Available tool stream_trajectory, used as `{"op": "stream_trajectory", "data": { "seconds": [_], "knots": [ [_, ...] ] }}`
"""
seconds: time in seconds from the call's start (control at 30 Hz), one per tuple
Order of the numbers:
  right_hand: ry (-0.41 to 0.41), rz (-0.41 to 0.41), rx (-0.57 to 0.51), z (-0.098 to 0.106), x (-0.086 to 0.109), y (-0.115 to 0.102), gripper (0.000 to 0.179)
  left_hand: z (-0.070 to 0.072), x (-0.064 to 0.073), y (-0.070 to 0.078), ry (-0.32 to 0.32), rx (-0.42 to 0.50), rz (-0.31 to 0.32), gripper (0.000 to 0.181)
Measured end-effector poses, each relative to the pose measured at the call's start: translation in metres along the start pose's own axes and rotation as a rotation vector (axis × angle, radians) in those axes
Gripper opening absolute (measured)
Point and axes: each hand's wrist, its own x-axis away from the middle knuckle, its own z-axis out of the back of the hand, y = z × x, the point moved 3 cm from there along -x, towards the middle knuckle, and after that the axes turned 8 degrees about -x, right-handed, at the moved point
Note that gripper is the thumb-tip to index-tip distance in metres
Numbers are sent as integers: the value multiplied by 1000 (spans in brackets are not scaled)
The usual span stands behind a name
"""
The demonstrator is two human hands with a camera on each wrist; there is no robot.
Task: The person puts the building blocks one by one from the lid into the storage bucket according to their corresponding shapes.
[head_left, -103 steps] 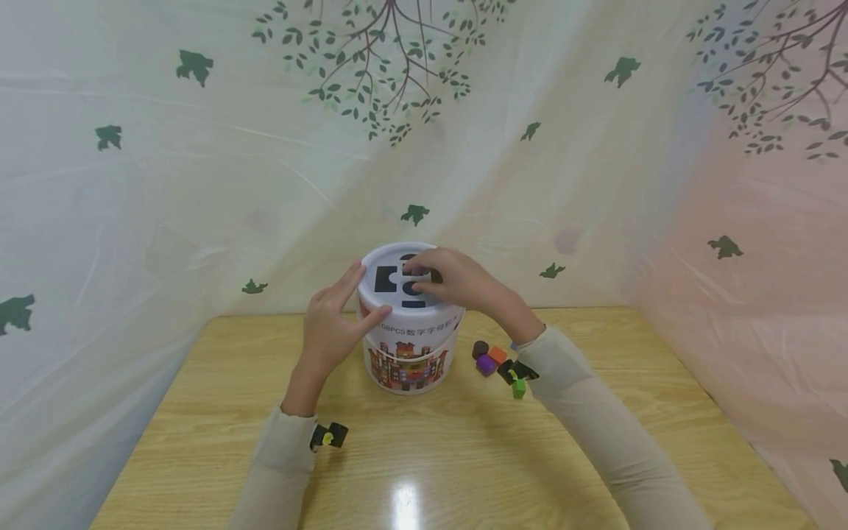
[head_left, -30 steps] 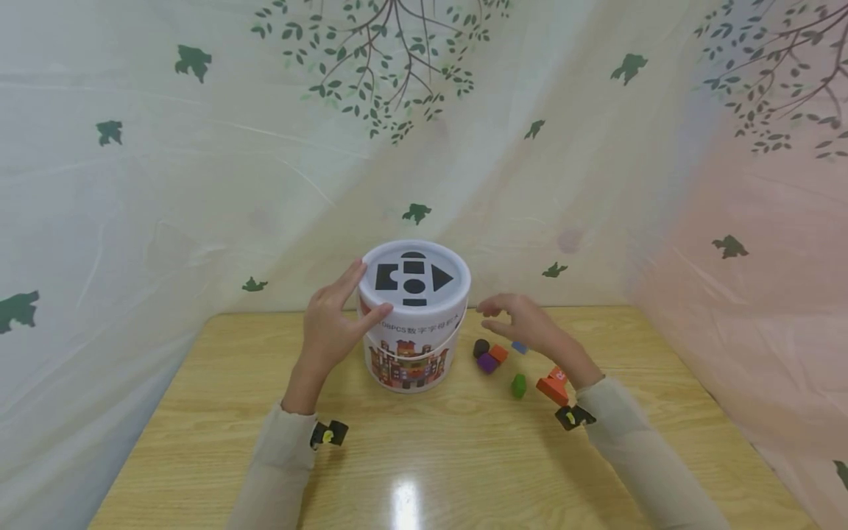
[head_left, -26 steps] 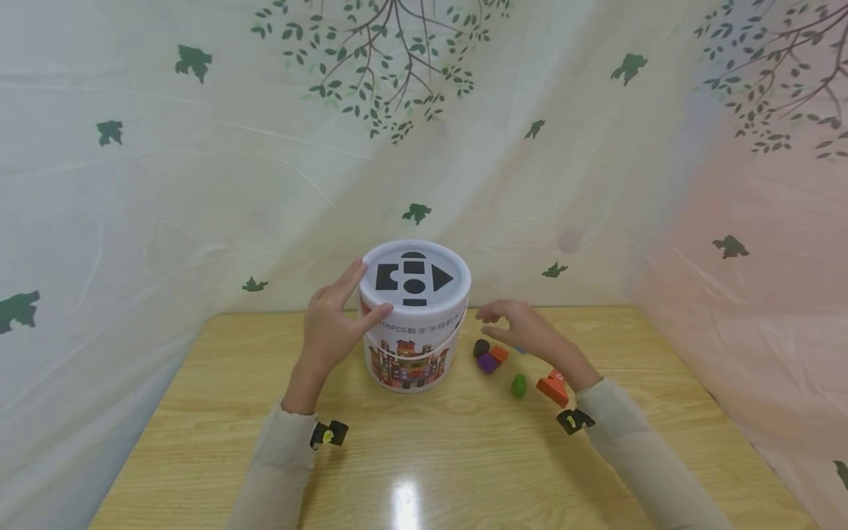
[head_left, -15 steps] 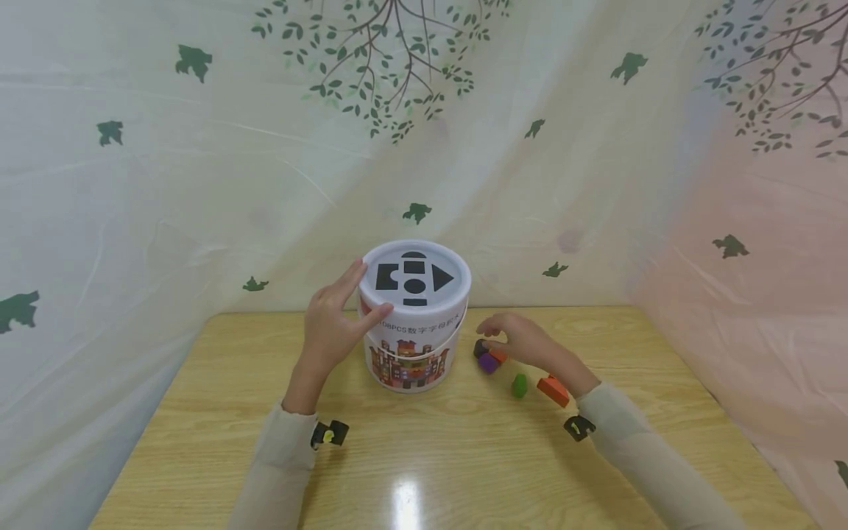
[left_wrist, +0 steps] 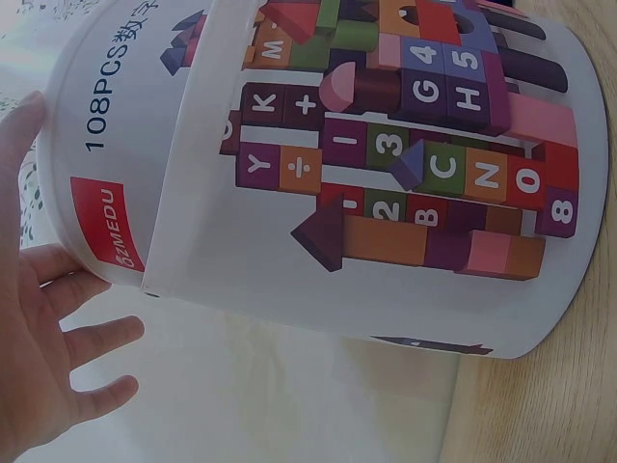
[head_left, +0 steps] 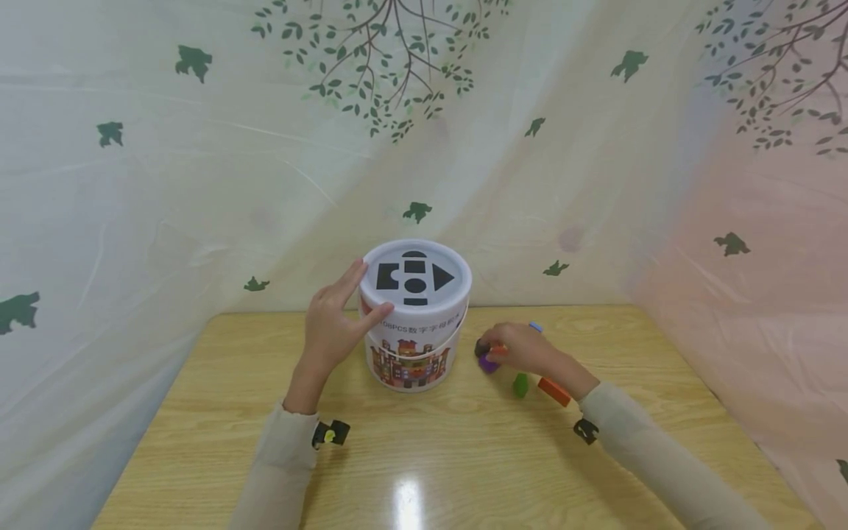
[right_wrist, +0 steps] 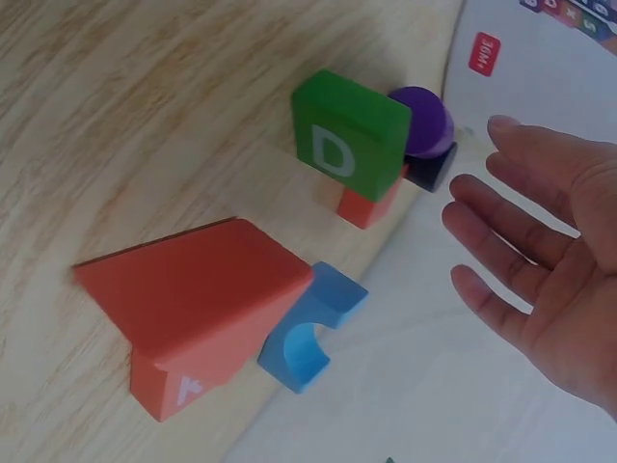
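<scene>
A white lidded bucket (head_left: 416, 335) printed with block pictures stands upright; dark shaped holes mark its lid (head_left: 397, 298). My left hand (head_left: 331, 324) rests on the lid's left edge, thumb and fingers spread and fairly straight; the left wrist view shows this hand (left_wrist: 43, 338) beside the printed wall. Right of the bucket, my right hand (head_left: 520, 346) has its fingertips close over a black block (head_left: 481, 347) and a purple block (head_left: 488, 364). In the right wrist view the fingers are spread, with a gap between them and the dark block (right_wrist: 431, 168), nothing held.
Near the right hand lie a green block (head_left: 520, 385) marked D, a red wedge-shaped block (head_left: 553, 391), an orange block (right_wrist: 371, 200) and a blue arch block (right_wrist: 307, 338). A red letter block (right_wrist: 169, 386) lies against the red wedge. The printed cloth backdrop (head_left: 318, 184) hangs behind the table.
My right hand has left the holes in the lid, moved right, and come down to the black and purple blocks. My left hand and the bucket have stayed put.
</scene>
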Motion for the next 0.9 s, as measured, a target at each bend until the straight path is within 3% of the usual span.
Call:
{"op": "stream_trajectory", "data": {
  "seconds": [0.4,0.9],
  "knots": [
    [-17,59,111,-14,-4,6,24,1,0,1,-5,4,7,83],
    [-68,38,162,-29,-5,-2,20,1,0,2,-4,9,6,83]
  ]
}}
